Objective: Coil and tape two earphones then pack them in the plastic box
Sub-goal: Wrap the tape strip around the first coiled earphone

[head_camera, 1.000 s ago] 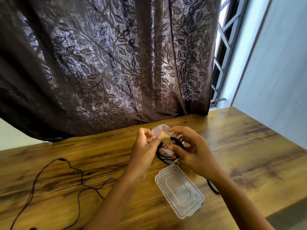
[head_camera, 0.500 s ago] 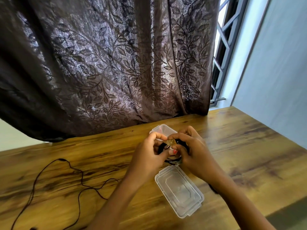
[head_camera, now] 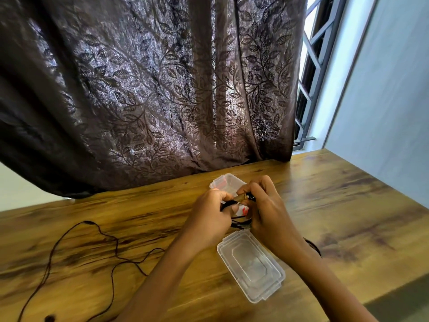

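A coiled black earphone (head_camera: 239,223) is held between both hands above the table. My left hand (head_camera: 209,217) grips its left side. My right hand (head_camera: 267,210) pinches a brownish strip of tape (head_camera: 241,196) against the top of the coil. A second black earphone (head_camera: 81,249) lies uncoiled on the wood at the left. The clear plastic box (head_camera: 228,182) stands just behind my hands, partly hidden by them. Its clear lid (head_camera: 250,266) lies flat in front of my hands.
The wooden table (head_camera: 348,205) runs to a dark leaf-patterned curtain (head_camera: 151,89) at the back. A barred window (head_camera: 311,73) and a pale wall are at the right. A dark band (head_camera: 312,246) shows at my right wrist.
My hands have closed together over the coil. The tape strip, earlier stretched between them, now lies pressed on the coil's top. The loose earphone, box and lid have not moved.
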`<state>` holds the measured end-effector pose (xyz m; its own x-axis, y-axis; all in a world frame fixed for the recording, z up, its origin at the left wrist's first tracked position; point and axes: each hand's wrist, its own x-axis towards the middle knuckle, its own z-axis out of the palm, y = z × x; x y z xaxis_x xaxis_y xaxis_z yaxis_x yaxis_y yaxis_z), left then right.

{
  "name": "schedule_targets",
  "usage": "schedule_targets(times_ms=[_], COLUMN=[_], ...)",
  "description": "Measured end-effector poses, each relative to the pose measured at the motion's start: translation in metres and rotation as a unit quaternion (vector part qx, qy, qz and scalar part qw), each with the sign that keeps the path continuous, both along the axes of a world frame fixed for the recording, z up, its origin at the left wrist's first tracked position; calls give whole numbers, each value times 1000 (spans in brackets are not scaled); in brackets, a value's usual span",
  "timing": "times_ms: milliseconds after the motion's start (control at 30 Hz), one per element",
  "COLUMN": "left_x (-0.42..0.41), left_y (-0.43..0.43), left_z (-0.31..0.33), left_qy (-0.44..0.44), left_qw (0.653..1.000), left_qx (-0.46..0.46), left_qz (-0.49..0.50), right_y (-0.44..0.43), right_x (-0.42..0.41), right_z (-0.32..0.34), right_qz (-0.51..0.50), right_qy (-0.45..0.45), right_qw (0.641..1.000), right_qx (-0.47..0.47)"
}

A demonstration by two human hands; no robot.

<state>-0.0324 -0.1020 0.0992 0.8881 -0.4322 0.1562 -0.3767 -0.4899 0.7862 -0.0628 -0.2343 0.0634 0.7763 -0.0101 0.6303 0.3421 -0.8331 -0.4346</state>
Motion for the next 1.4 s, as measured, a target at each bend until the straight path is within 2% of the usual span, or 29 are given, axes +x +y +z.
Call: schedule_targets(times_ms=[233,400,667,800,933,1067,1200,1400], left_x=[5,8,10,14,15,15,19,27], left_y=[6,10,8,11,17,19,25,36], left_z=[4,-5,-14,-17,-21,-29,-40,-60], left_qy=[172,293,336,343,324,287,285,323], left_qw=[983,941,914,905,912,931,935,924], left_qx=[-29,-130,-190,-227,-233,-216,-209,-202], left_qz=[-62,-111,-124,-113,-93,-58,-23,36], right_y=[1,1,3,0,-1,1,7,20], right_x=[0,-2,-3,0,2,6,11,21], right_z=[-2,1,-4,-4,-5,-11,-18,-41], right_qz=[48,77,62,53,108,160,215,215], right_qy=[23,70,93,77,166,249,292,306], right_qw=[998,994,994,989,947,870,789,740], right_qx=[20,39,22,111,253,394,496,559])
